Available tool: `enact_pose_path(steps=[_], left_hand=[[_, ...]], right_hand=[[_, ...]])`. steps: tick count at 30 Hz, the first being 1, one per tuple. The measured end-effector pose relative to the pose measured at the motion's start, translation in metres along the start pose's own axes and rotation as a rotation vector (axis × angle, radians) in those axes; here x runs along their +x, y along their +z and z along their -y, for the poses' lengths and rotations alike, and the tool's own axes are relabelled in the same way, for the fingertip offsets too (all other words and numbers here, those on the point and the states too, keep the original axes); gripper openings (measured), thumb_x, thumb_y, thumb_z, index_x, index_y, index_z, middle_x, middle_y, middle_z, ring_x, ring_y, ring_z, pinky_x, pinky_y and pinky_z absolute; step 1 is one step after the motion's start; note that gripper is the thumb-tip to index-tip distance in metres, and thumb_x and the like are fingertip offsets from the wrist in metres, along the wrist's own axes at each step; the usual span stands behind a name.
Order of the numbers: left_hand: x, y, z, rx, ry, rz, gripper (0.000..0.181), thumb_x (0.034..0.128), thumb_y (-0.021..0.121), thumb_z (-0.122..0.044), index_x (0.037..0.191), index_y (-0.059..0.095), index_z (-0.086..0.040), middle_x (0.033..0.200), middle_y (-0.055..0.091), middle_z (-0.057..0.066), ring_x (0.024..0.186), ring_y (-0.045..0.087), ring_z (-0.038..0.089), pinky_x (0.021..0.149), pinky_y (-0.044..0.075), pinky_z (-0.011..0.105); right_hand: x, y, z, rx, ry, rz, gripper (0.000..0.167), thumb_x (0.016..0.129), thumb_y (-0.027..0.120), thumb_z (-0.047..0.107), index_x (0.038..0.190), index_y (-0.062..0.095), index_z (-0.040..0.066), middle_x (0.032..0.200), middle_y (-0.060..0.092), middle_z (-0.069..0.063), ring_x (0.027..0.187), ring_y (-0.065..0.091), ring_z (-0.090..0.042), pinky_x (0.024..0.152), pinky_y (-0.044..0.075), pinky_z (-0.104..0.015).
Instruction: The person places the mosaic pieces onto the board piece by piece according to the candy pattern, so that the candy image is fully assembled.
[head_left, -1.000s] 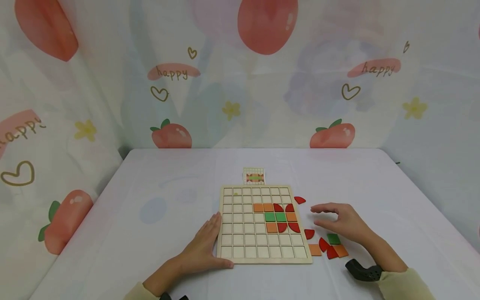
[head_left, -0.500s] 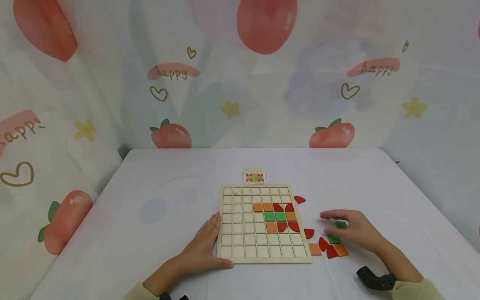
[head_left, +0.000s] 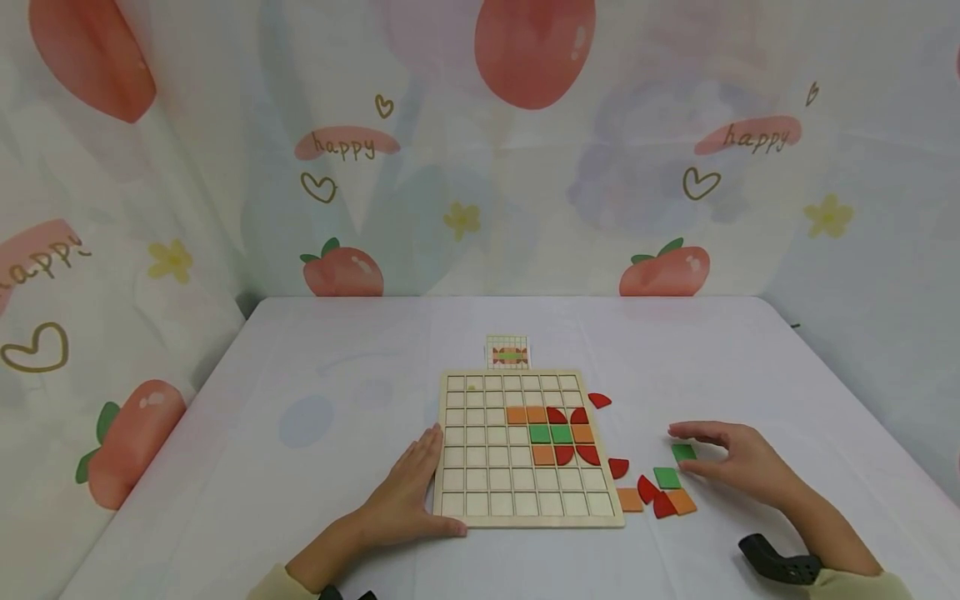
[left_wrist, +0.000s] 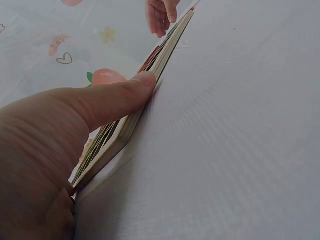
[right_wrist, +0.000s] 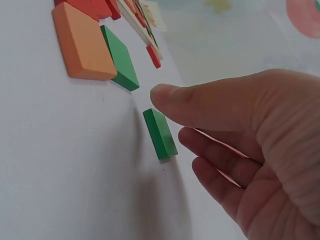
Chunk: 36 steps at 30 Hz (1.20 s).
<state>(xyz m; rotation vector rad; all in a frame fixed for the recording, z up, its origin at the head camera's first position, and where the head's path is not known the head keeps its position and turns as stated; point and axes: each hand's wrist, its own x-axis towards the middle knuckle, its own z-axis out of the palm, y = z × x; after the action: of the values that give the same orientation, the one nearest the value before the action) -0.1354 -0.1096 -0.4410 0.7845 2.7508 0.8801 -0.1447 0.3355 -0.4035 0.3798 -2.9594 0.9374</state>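
Note:
A wooden grid board (head_left: 491,479) lies on the white table, with orange and green square tiles and red quarter-round tiles in some of its cells. My left hand (head_left: 405,483) rests against the board's near left corner; its fingers lie along the left side and the thumb (left_wrist: 117,100) touches the near edge. To the board's right, my right hand (head_left: 750,462) hovers around a loose green tile (head_left: 684,452). In the right wrist view, thumb and fingers are parted beside that green tile (right_wrist: 160,134), apart from it. A second green tile (head_left: 667,477) lies just nearer.
A small pattern card (head_left: 507,352) lies beyond the board's far edge. Loose red quarter-round tiles (head_left: 618,468) and orange tiles (head_left: 630,500) are scattered right of the board. Patterned cloth (head_left: 510,208) hangs behind the table.
My right hand has moved right and slightly nearer, from beside the board to the outer green tile, uncovering both loose green tiles. My left hand and the board have stayed put.

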Motion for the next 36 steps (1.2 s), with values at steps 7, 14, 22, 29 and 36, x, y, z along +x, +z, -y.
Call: enact_pose_path(steps=[7, 14, 22, 29, 36], left_hand=[[0.000, 0.000, 0.000, 0.002, 0.002, -0.001, 0.126, 0.0635, 0.064, -0.072, 0.146, 0.001, 0.000, 0.153, 0.001, 0.009, 0.138, 0.000, 0.019, 0.110, 0.006, 0.039], [0.000, 0.001, 0.001, 0.004, -0.003, -0.001, 0.127, 0.0629, 0.064, -0.073, 0.146, 0.001, 0.000, 0.153, 0.001, 0.009, 0.138, 0.000, 0.019, 0.110, 0.006, 0.039], [0.001, 0.001, 0.001, 0.008, -0.006, 0.002, 0.127, 0.0626, 0.063, -0.074, 0.146, 0.002, 0.000, 0.153, 0.001, 0.009, 0.138, 0.000, 0.019, 0.110, 0.006, 0.039], [0.001, 0.001, 0.000, 0.004, -0.014, 0.003, 0.127, 0.0627, 0.063, -0.073, 0.146, 0.002, 0.000, 0.153, 0.001, 0.009, 0.138, 0.000, 0.018, 0.110, 0.006, 0.039], [0.000, 0.000, -0.002, 0.000, -0.005, 0.003, 0.126, 0.0638, 0.063, -0.072, 0.146, 0.002, 0.000, 0.153, 0.001, 0.010, 0.138, 0.000, 0.019, 0.110, 0.006, 0.040]], right_hand=[[-0.001, -0.002, -0.010, 0.000, 0.017, 0.020, 0.047, 0.074, 0.078, 0.024, 0.114, 0.064, 0.005, 0.108, 0.065, -0.005, 0.098, 0.049, 0.007, 0.082, 0.049, -0.038], [0.000, -0.002, -0.016, 0.018, 0.020, 0.031, 0.042, 0.075, 0.076, 0.017, 0.113, 0.065, 0.004, 0.108, 0.065, -0.006, 0.096, 0.050, 0.008, 0.079, 0.049, -0.023], [-0.001, -0.001, -0.018, 0.021, 0.011, 0.018, 0.038, 0.077, 0.074, 0.015, 0.111, 0.065, 0.003, 0.105, 0.066, -0.006, 0.095, 0.050, 0.009, 0.077, 0.046, -0.016], [0.000, 0.000, -0.018, 0.003, 0.016, -0.004, 0.039, 0.077, 0.075, 0.017, 0.112, 0.065, 0.003, 0.105, 0.066, -0.006, 0.095, 0.051, 0.009, 0.077, 0.046, -0.016], [0.002, 0.002, -0.009, -0.027, 0.015, -0.052, 0.039, 0.078, 0.074, 0.017, 0.112, 0.065, 0.001, 0.105, 0.066, -0.009, 0.103, 0.057, -0.030, 0.083, 0.047, -0.047]])
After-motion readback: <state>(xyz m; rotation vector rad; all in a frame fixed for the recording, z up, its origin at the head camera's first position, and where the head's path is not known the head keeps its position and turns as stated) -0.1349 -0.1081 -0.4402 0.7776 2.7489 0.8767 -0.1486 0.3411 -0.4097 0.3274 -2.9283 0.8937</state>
